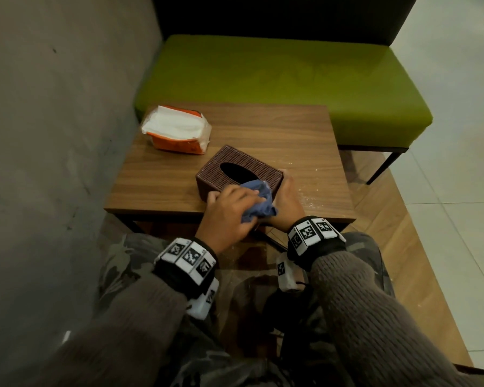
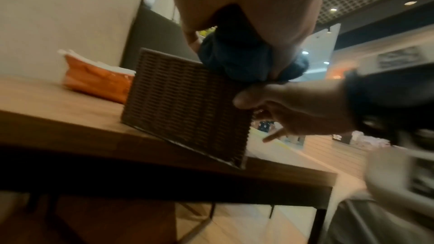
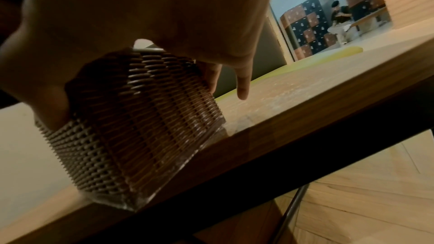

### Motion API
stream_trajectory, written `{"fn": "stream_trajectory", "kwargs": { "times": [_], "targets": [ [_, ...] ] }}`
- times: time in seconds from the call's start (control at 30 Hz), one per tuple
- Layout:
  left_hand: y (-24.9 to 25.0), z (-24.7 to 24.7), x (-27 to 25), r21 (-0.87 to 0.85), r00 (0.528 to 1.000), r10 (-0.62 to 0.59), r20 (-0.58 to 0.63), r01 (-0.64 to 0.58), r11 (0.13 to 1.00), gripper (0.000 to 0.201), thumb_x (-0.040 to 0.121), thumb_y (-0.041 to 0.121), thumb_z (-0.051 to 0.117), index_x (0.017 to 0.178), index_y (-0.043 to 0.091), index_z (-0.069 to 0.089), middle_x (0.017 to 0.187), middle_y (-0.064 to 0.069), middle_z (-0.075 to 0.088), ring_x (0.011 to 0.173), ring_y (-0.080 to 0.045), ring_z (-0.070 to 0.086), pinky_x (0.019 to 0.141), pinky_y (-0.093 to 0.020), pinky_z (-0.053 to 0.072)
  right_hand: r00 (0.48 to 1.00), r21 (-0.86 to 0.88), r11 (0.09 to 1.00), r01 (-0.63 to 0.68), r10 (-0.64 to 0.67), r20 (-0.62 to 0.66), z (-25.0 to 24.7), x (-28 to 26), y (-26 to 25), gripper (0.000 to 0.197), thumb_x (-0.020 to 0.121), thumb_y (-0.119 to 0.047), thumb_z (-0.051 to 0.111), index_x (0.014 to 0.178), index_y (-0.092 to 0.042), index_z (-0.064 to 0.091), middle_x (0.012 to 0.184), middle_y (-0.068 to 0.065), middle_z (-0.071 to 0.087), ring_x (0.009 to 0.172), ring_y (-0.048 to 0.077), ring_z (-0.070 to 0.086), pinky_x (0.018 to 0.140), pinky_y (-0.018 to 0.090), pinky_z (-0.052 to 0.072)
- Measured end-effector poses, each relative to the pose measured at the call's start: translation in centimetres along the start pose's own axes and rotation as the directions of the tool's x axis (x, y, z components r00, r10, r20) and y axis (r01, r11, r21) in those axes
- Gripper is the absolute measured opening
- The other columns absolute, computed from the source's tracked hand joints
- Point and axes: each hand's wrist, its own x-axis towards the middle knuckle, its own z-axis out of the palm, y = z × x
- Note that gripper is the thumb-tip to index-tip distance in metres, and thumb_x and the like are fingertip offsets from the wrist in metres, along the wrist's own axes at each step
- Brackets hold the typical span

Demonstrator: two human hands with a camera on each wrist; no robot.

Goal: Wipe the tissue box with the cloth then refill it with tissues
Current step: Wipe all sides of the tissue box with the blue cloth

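Observation:
A brown woven tissue box [image 1: 235, 167] with a dark oval slot stands near the front edge of the wooden table [image 1: 296, 141]. My left hand [image 1: 229, 210] grips a crumpled blue cloth [image 1: 259, 198] and holds it against the box's near top edge. In the left wrist view the blue cloth [image 2: 237, 62] sits bunched on the box [image 2: 185, 107] corner. My right hand [image 1: 287, 199] holds the box's right end, thumb and fingers round it; the right wrist view shows this grip on the box [image 3: 140, 118]. An open orange pack of white tissues [image 1: 176, 129] lies at the table's back left.
A grey wall [image 1: 53, 135] runs along the left. A green bench [image 1: 291, 85] stands behind the table. White specks lie on the table to the right of the box. My lap is under the table's front edge.

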Motion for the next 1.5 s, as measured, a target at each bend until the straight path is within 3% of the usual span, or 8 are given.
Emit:
{"fn": "stream_trajectory", "kwargs": {
  "times": [0.27, 0.5, 0.67, 0.9, 1.03, 1.2, 1.37, 1.5],
  "targets": [
    [-3.9, -1.8, 3.7, 0.098, 0.919, -0.377, -0.115, 0.388, 0.916, 0.032, 0.081, 0.021, 0.06, 0.113, 0.02, 0.058, 0.123, 0.0, 0.056, 0.117, -0.023, 0.044, 0.087, -0.043, 0.031, 0.999, 0.005, 1.0, -0.002, 0.002, -0.033, -0.3, 0.4, -0.4, 0.116, 0.044, -0.034, 0.093, 0.135, -0.011, 0.024, 0.13, 0.002, 0.035, 0.122, 0.016, 0.039, 0.105, 0.034, 0.04],
    [-3.2, 0.4, -0.1, -0.013, 0.993, 0.115, -0.022, -0.115, 0.993, 0.043, 0.071, 0.027, 0.05, 0.114, 0.023, 0.057, 0.12, 0.001, 0.062, 0.113, -0.016, 0.045, 0.083, -0.039, 0.037, 1.0, -0.044, 0.999, -0.024, 0.025, 0.006, -0.5, 0.1, -0.6, 0.13, 0.042, -0.051, 0.087, 0.143, -0.009, 0.016, 0.139, 0.008, 0.036, 0.127, 0.025, 0.042, 0.105, 0.052, 0.038],
    [-6.9, -1.7, 2.4, -0.11, 0.962, -0.228, -0.151, 0.213, 0.971, 0.035, 0.074, 0.018, 0.061, 0.109, 0.012, 0.064, 0.112, -0.008, 0.064, 0.106, -0.031, 0.054, 0.084, -0.051, 0.046, 0.999, -0.014, 0.999, -0.04, 0.04, -0.007, -0.7, 0.3, -0.8, 0.118, 0.041, -0.037, 0.092, 0.135, -0.015, 0.024, 0.127, -0.002, 0.037, 0.12, 0.017, 0.044, 0.104, 0.042, 0.042],
    [-5.5, -1.4, 2.2, -0.12, 0.952, -0.27, -0.146, 0.254, 0.96, 0.025, 0.075, 0.012, 0.068, 0.099, 0.01, 0.066, 0.102, -0.012, 0.064, 0.093, -0.035, 0.055, 0.083, -0.041, 0.044, 0.983, 0.218, 0.965, -0.147, 0.119, 0.137, -2.4, 1.4, -0.4, 0.114, 0.062, -0.009, 0.084, 0.149, -0.017, 0.011, 0.138, 0.003, 0.038, 0.126, 0.019, 0.043, 0.102, 0.041, 0.044],
    [-3.3, -0.3, 0.8, -0.076, 0.973, -0.198, -0.115, 0.19, 0.979, 0.028, 0.075, 0.015, 0.064, 0.102, 0.014, 0.064, 0.1, -0.006, 0.064, 0.092, -0.031, 0.054, 0.083, -0.035, 0.041, 0.947, 0.443, 0.875, -0.193, 0.285, -0.149, -0.6, 0.4, -2.1, 0.069, 0.082, -0.024, 0.066, 0.142, -0.011, 0.034, 0.137, 0.012, 0.047, 0.124, 0.025, 0.047, 0.106, 0.046, 0.039],
    [-1.7, -0.1, -0.7, -0.124, 0.996, -0.077, -0.049, 0.07, 0.99, 0.038, 0.075, 0.018, 0.065, 0.113, 0.015, 0.064, 0.114, -0.005, 0.064, 0.102, -0.028, 0.052, 0.088, -0.036, 0.043, 0.828, 0.106, 0.9, -0.423, 0.431, -0.359, 0.4, 1.4, -3.8, 0.066, 0.088, -0.046, 0.058, 0.141, -0.014, 0.035, 0.143, 0.013, 0.038, 0.132, 0.033, 0.036, 0.107, 0.05, 0.031],
    [-3.8, -1.9, -1.1, -0.259, 0.989, 0.086, 0.116, -0.054, 0.964, 0.042, 0.077, 0.03, 0.054, 0.116, 0.016, 0.062, 0.118, 0.002, 0.063, 0.109, -0.02, 0.051, 0.09, -0.045, 0.044, 0.924, 0.028, 0.967, -0.254, 0.251, -0.29, -0.3, 3.0, -2.9, 0.045, 0.092, -0.027, 0.055, 0.133, -0.011, 0.047, 0.133, 0.016, 0.044, 0.122, 0.035, 0.042, 0.099, 0.038, 0.034],
    [-6.1, -2.2, 1.4, -0.201, 0.99, -0.142, -0.005, 0.138, 0.97, 0.041, 0.076, 0.016, 0.062, 0.116, 0.018, 0.063, 0.117, -0.003, 0.063, 0.109, -0.023, 0.052, 0.089, -0.053, 0.044, 0.957, 0.004, 0.977, -0.211, 0.207, -0.203, -0.7, 3.5, -3.0, 0.044, 0.089, -0.023, 0.058, 0.131, -0.012, 0.05, 0.128, 0.018, 0.044, 0.119, 0.036, 0.043, 0.1, 0.038, 0.035]
  ]
}}
